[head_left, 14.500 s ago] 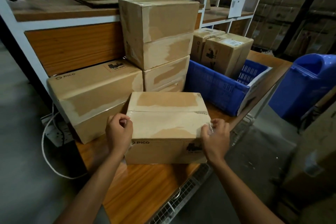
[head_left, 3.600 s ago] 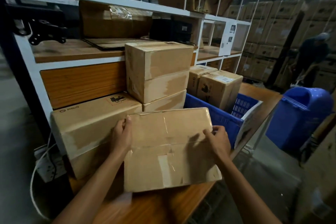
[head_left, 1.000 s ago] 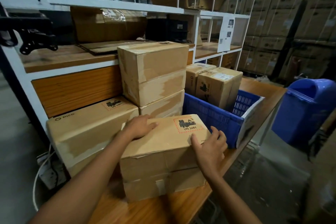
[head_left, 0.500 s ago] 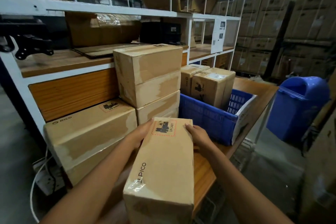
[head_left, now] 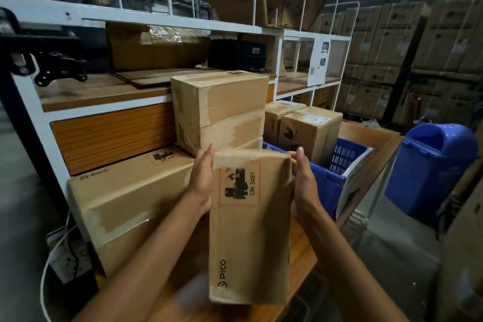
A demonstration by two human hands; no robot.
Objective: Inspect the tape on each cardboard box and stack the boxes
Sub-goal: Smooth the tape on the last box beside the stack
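Cardboard fills the near view: the box (head_left: 251,230) we are checking is up off the surface (head_left: 303,251), stood on end, its label face toward us. Our grip is spread, not curled. The left hand (head_left: 201,178) and right hand (head_left: 303,180) lie flat against its two long sides near the top, fingers straight, and clamp it between the palms. Glossy tape (head_left: 235,294) seems to show at the lower end. The other seams are turned away, so we judge that this box is mid-inspection and not yet stacked.

Just behind it a stack (head_left: 219,110) stands at the back of the surface, which we take as work done. A long box (head_left: 130,196) lies to its left. To the right a blue crate (head_left: 326,180) holds two more boxes (head_left: 308,131), probably waiting their turn.

Farther off are a white-framed shelf (head_left: 99,91) with wooden boards and a blue bin (head_left: 431,170) on the floor at right. Walls of cartons (head_left: 392,42) close off the dim warehouse beyond.
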